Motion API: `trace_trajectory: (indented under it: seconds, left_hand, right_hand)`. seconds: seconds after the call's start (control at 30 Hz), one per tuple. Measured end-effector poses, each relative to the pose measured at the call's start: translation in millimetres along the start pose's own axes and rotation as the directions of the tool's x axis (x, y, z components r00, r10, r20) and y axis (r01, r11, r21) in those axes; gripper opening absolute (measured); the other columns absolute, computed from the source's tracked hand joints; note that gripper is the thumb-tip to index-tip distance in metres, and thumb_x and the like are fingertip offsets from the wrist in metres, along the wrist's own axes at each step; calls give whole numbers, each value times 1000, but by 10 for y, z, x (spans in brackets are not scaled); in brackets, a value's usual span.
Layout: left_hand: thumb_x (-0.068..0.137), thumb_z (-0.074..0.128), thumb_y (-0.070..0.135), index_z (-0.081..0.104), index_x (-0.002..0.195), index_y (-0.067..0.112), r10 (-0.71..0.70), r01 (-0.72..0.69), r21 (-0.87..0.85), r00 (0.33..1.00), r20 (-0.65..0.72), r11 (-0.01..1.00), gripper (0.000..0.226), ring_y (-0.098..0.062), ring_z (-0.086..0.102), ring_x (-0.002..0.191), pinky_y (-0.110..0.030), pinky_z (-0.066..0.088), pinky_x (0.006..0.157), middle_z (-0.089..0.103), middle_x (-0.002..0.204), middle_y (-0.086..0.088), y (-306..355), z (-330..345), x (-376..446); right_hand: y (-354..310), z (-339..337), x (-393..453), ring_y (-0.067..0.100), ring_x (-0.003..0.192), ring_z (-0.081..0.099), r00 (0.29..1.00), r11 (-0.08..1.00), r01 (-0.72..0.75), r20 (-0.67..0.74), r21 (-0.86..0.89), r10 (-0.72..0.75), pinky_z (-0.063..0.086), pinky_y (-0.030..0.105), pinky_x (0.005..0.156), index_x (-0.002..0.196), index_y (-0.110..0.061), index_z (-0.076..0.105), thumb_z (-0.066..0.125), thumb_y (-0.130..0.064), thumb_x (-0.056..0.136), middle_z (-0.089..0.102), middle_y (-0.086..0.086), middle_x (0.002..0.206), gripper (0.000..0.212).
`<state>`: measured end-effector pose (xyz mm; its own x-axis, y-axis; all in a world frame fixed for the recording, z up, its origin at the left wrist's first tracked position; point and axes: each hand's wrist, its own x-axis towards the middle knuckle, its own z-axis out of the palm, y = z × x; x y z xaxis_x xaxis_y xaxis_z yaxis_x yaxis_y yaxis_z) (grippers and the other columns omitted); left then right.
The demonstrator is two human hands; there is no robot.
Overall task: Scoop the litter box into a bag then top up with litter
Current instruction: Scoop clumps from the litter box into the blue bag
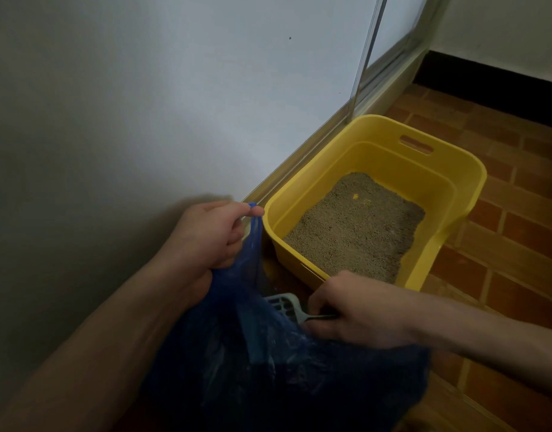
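Two hands work: the left hand pinches the thin, floppy blue plastic bag by its rim, the right hand grips the light stiff grey plastic scoop by its handle.

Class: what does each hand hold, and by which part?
Left hand pinches the blue bag by its top edge. Right hand grips the scoop by its handle.

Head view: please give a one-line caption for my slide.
Left hand holds a blue bag open while right hand tips a scoop into it, beside the yellow litter box.
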<state>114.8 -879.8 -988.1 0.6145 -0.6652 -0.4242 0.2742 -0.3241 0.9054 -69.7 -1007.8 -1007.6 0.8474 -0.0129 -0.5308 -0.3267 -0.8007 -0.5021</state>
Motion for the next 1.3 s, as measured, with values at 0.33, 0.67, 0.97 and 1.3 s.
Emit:
trace_trajectory:
  seconds: [0.33, 0.67, 0.97, 1.3]
  left_hand:
    - [104, 50, 17, 71, 110, 4, 0, 0, 7, 1000, 9, 1000, 26, -7, 18, 37, -19, 17, 34, 27, 52, 3, -21, 6, 16]
    - [104, 49, 19, 70, 112, 5, -17, 16, 5, 1000, 25, 1000, 27, -7, 19, 36, -19, 18, 32, 29, 50, 5, -26, 3, 47]
    - [104, 49, 19, 71, 109, 5, -22, 22, 12, 1000, 17, 1000, 26, -8, 18, 37, -19, 17, 33, 29, 50, 5, -25, 29, 55]
    - [102, 52, 18, 71, 108, 3, -28, 28, 1, 1000, 6, 1000, 24, -7, 19, 36, -19, 18, 33, 29, 50, 5, -27, 52, 54]
  right_hand:
    - [-247, 293, 262, 25, 89, 66, 992, 975, 32, 130, -218, -4, 59, 41, 76, 111, -13, 67, 55, -36, 101, 68, 8, 102, 28]
    - [-218, 277, 167, 30, 84, 67, 999, 951, 15, -26, -308, -24, 59, 46, 75, 108, -12, 67, 51, -36, 102, 68, 10, 98, 29]
    - [-96, 115, 102, 19, 81, 67, 996, 982, -27, -91, -189, 10, 60, 42, 73, 101, -18, 69, 55, -42, 100, 69, 0, 90, 27]
    - [271, -406, -263, 20, 52, 45, 985, 958, 0, -163, 286, 48, 37, 34, 47, 95, -21, 77, 57, -50, 97, 58, 3, 63, 35]
